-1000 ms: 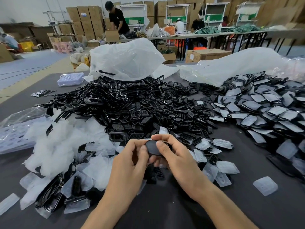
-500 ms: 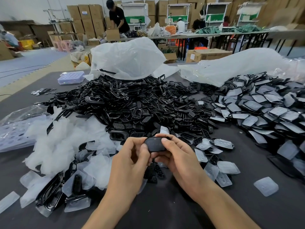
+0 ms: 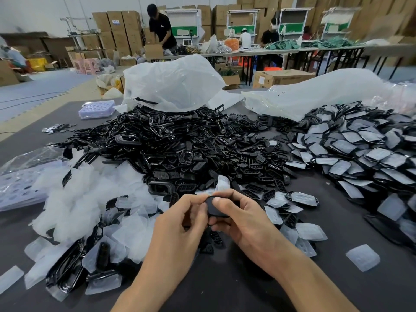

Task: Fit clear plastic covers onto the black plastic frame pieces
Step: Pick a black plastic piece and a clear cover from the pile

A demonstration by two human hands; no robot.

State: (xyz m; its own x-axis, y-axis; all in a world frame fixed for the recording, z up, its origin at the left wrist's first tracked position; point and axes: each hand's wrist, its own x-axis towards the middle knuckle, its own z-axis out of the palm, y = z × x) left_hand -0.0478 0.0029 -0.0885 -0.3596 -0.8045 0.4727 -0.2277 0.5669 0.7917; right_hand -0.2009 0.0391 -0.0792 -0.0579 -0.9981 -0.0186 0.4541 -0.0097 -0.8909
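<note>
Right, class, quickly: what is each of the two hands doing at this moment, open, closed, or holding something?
Left hand: closed on the black frame piece, pinching its left edge.
Right hand: holding the same black frame piece, thumb on top.

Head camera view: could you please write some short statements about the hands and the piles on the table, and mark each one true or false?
1. The left hand and the right hand both hold one small black oval plastic piece. True.
2. The big heap of bare black plastic frames lies in the middle of the dark grey table. True.
3. The pile of black frames with clear plastic covers lies at the left of the table. False: it lies at the right.
4. The single loose clear plastic cover at the near right rests on top of that pile. False: it lies alone on the bare table, apart from the pile.
</note>
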